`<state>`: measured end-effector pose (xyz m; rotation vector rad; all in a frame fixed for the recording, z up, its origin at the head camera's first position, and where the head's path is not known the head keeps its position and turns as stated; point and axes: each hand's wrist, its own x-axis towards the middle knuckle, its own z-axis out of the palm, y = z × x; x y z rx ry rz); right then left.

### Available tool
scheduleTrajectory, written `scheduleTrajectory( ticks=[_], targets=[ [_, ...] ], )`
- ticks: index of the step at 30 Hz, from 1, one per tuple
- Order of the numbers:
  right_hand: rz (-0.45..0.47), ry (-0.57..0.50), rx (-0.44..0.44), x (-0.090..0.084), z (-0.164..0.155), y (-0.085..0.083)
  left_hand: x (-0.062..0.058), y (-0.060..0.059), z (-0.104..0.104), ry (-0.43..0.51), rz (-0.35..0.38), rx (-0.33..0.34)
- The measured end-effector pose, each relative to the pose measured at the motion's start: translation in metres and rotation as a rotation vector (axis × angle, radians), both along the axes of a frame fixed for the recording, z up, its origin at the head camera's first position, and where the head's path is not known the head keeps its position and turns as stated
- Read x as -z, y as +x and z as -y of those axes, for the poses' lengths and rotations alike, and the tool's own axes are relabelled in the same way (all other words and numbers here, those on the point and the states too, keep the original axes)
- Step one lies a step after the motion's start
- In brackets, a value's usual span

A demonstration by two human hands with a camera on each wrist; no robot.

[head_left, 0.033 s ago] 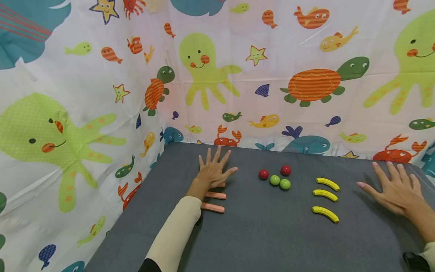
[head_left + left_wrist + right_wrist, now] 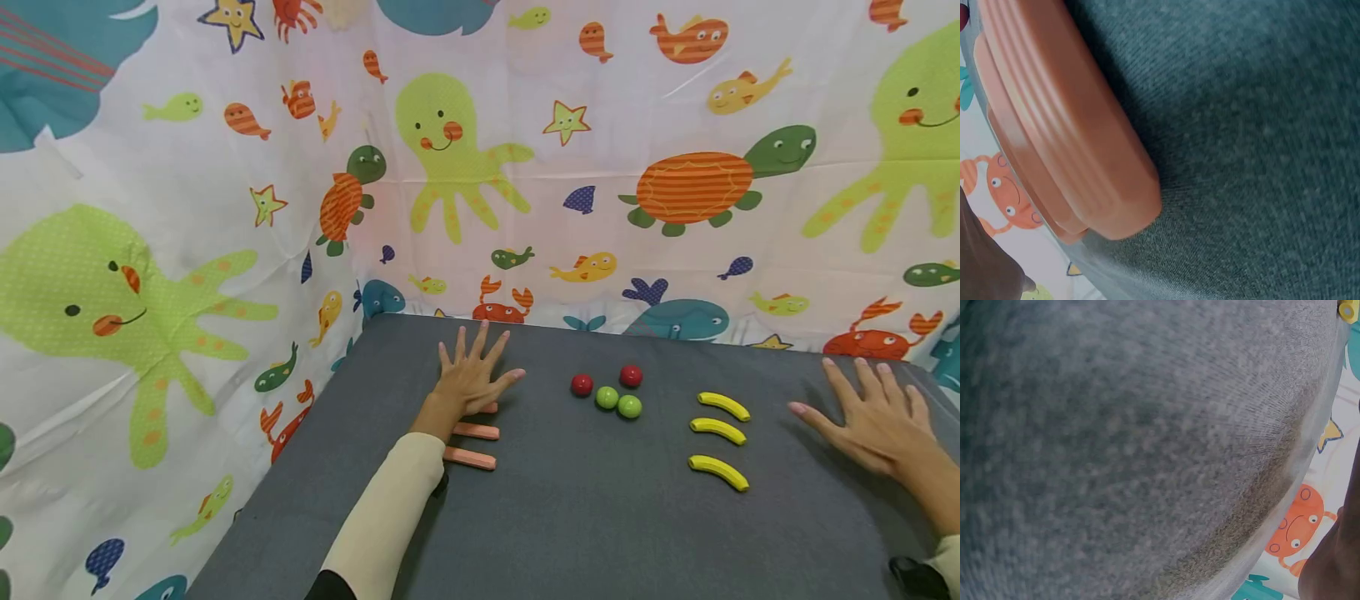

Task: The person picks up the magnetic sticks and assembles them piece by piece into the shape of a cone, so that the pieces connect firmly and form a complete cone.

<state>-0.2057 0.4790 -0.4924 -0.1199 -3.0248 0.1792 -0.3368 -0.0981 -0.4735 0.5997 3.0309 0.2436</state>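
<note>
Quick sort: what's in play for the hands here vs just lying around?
In play:
left hand, flat, covering part of the far pink stick
two more pink sticks beside its wrist
right hand, flat on the grey mat

Lying about:
bananas
red balls
green balls
sea-creature cloth

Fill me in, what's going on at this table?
A person has both hands flat on a grey table, fingers spread. The left hand rests partly over the farthest of three pink sticks. The right hand lies on bare cloth, holding nothing. Between them sit two red balls, two green balls and three toy bananas in a column, all untouched.
</note>
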Motion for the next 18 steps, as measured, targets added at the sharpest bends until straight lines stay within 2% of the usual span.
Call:
scheduleTrajectory(
  ticks=[5, 10, 13, 18],
  targets=[
    [-0.018, -0.009, -0.001, 0.000, 0.000, 0.002, 0.000, -0.001, 0.001, 0.013, -0.003, 0.014],
    [-0.069, -0.051, -0.009, -0.003, 0.006, 0.006, -0.006, 0.007, -0.006, 0.062, -0.037, 0.070],
    [-0.110, -0.088, -0.019, -0.008, 0.017, 0.008, -0.009, 0.014, -0.016, 0.124, -0.041, 0.112],
    [-0.166, -0.164, -0.030, -0.020, 0.048, 0.013, -0.016, 0.027, -0.039, 0.301, 0.045, 0.152]
  ],
)
